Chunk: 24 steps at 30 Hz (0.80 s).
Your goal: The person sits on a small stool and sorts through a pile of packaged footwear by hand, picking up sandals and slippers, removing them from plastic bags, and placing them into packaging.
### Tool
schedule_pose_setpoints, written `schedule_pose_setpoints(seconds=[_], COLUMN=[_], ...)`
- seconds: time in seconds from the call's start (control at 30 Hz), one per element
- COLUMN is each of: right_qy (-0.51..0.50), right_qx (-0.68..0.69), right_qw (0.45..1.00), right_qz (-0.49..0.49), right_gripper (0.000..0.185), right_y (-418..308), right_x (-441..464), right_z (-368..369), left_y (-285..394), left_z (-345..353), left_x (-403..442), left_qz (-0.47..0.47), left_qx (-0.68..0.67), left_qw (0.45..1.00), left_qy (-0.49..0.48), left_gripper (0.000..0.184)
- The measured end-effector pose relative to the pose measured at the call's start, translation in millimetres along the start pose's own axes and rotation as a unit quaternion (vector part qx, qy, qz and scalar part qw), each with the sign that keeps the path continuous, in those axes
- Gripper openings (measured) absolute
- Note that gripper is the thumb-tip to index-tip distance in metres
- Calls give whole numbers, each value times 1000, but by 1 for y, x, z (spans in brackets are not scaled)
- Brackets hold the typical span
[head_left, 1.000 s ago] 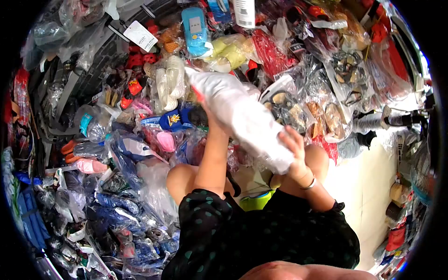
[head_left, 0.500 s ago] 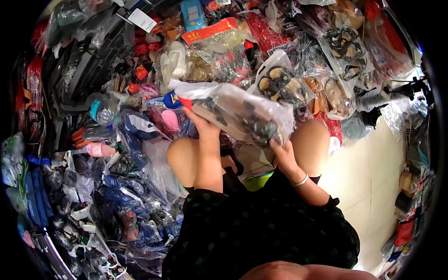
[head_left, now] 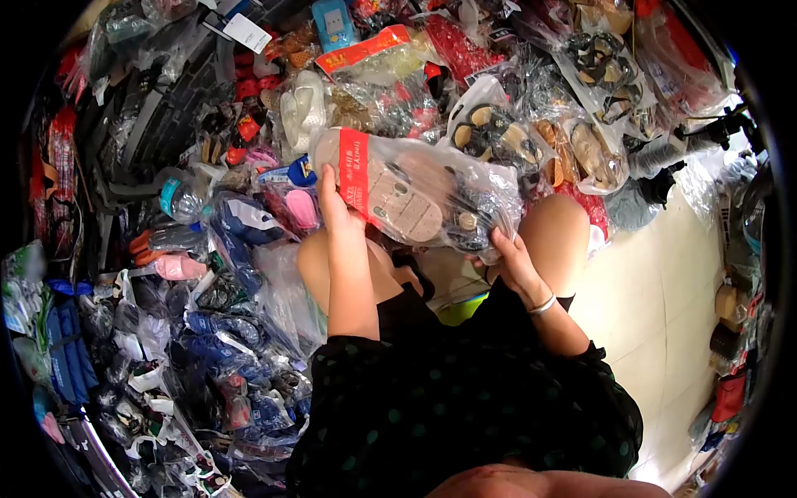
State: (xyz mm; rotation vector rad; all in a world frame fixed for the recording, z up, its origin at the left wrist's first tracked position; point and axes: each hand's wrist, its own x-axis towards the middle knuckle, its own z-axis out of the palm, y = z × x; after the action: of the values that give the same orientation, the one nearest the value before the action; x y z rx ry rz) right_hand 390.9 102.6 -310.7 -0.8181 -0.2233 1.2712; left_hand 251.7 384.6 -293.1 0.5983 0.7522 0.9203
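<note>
A clear plastic bag of footwear (head_left: pixel 411 195) with a red printed band is stretched between my two hands, above my knees. My left hand (head_left: pixel 336 203) grips its left end by the red band, thumb on top. My right hand (head_left: pixel 515 264), with a bracelet at the wrist, pinches the lower right corner. Pale soles and dark straps show through the plastic. Just beyond it lies a bag of black-strapped sandals (head_left: pixel 494 137), and white shoes (head_left: pixel 304 109) lie to the upper left.
Bagged shoes are heaped ahead and to the left, with a plastic bottle (head_left: pixel 178 197) and a pink slipper (head_left: pixel 302 209) among them. Pale floor tiles (head_left: pixel 647 324) show on the right. A black stand (head_left: pixel 722 129) juts in from the right edge.
The bag in my hands has turned from a white, blurred side to one showing soles and the full red band. Both hands have kept hold of it, and the left has shifted slightly left.
</note>
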Motion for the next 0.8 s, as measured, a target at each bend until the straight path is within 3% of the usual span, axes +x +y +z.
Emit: schedule_pose_setpoints(seconds=[0.07,0.17,0.23,0.37,0.43,0.5,0.6,0.7,0.77,0.8], right_qy=[-19,-47,-41,-72,-68,-72,-53,5,-68,-49], right_qx=[-54,-117,-118,-165,-242,-223,-186,-63,108,122], right_qw=[998,991,991,984,968,972,981,997,990,989], right_qz=[23,36,37,3,-16,-22,-22,-52,66,73], right_gripper=[38,36,37,38,40,39,35,38,42,43], right_y=[6,12,9,7,-2,1,22,46,52,53], right_x=[2,4,3,3,4,7,15,26,32,35], right_z=[-5,-6,-2,-7,-1,1,0,8,11,17], left_y=[-8,-16,-8,10,15,20,29,38,44,49], left_z=[-11,9,46,27,22,29,40,68,84,85], left_x=[4,-14,-39,-33,-33,-38,-55,-84,-94,-97], left_qz=[-4,65,214,266,334,349,449,513,545,545], left_qx=[-21,-2,77,172,211,189,199,224,213,220], left_qw=[1000,996,958,933,903,899,843,798,781,794], left_qy=[-2,67,174,173,171,184,220,222,216,156], left_gripper=[33,48,51,47,53,57,59,60,58,57])
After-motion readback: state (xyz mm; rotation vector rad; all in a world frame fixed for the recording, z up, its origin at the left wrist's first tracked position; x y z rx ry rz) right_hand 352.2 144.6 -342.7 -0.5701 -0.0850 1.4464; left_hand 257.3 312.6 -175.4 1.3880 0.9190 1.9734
